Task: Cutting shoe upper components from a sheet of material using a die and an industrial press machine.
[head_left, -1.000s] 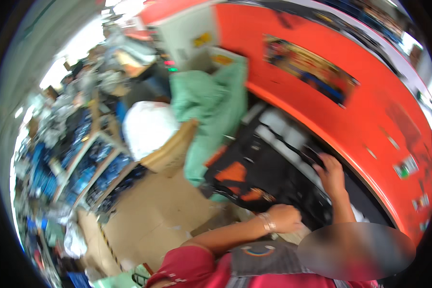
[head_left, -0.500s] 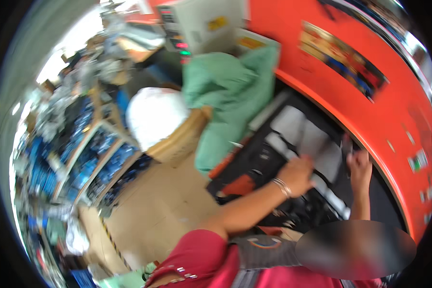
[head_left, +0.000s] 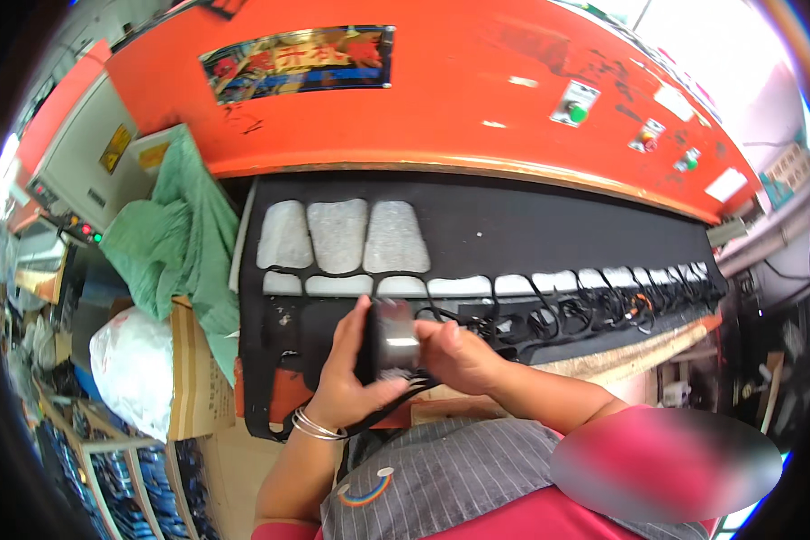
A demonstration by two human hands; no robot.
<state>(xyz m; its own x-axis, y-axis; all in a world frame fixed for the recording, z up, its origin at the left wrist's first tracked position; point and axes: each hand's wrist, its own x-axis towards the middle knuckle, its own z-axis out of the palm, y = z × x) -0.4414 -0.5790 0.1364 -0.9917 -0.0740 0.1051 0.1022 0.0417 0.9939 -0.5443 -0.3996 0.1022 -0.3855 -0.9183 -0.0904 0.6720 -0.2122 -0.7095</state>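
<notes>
My left hand [head_left: 346,371] is closed round a black and shiny grey piece [head_left: 396,340], thumb below it and fingers along its left side. The piece is smeared by motion, so its kind is unclear. At its right edge are the bent fingers of my right hand [head_left: 459,357], with the thumb raised. Both hands are above the near edge of a black belt [head_left: 531,202]. Beyond them lie three large pale grey pads [head_left: 337,236] side by side. A row of narrow white pads [head_left: 459,287] with black straps runs to the right.
An orange-red machine housing [head_left: 459,81] with a green button [head_left: 577,113] rises behind the belt. Left stand a light control box [head_left: 94,135], a green cloth [head_left: 157,229], a carton [head_left: 202,378] with a white bag [head_left: 135,364], and a shelf of blue bundles [head_left: 117,481].
My view has swung right along the machine. Both hands, apart over the pads before, are now together at the near edge, with the black and grey piece between them.
</notes>
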